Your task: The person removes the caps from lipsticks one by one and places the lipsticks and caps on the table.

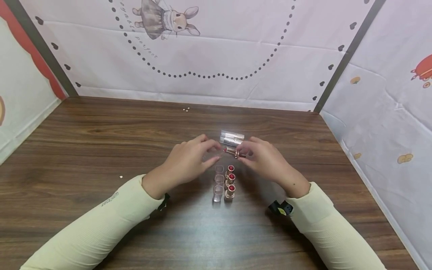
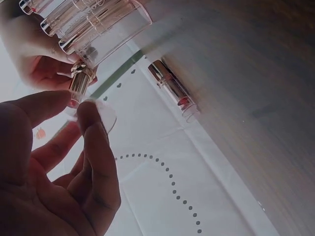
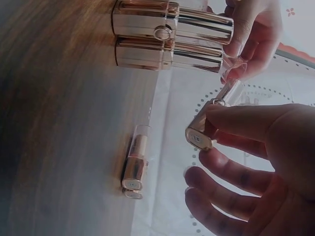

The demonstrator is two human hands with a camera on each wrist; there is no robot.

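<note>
My left hand (image 1: 187, 159) pinches a clear lipstick cap (image 2: 109, 118) between thumb and fingertips. Facing it, my right hand (image 1: 268, 159) grips a gold lipstick tube (image 3: 201, 129) by its base, and its red tip points toward the cap. In the left wrist view the cap lies at the red tip; whether it is around it or just in front, I cannot tell. Nearer me, three uncapped lipsticks (image 1: 230, 192) with red tips stand in a column. Left of them is a matching column of three clear caps (image 1: 218, 191).
Beyond the hands, two capped lipsticks (image 1: 232, 138) lie side by side on the brown wooden table (image 1: 135, 123). Small white bits (image 1: 186, 109) lie near the back edge, another white scrap (image 1: 121, 176) at the left. Printed cloth (image 1: 216, 56) walls the back and sides.
</note>
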